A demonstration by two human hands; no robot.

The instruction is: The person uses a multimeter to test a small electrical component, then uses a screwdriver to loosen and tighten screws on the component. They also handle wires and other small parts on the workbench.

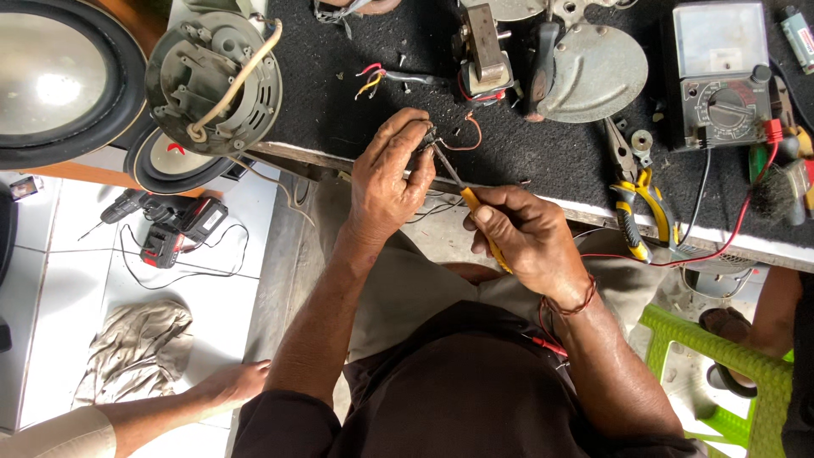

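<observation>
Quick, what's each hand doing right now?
Left hand: closed, pinching a small wired part.
Right hand: closed around a yellow-handled screwdriver.

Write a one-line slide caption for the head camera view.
Left hand pinches a small wired part while the right hand works a yellow-handled screwdriver into it.

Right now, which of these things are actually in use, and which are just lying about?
In use:
left hand pinching a small wired part
right hand holding a yellow-handled screwdriver to it

Lying about:
yellow-handled pliers
analog meter
fan motor housing
speaker cone
cordless drill
rag
</observation>
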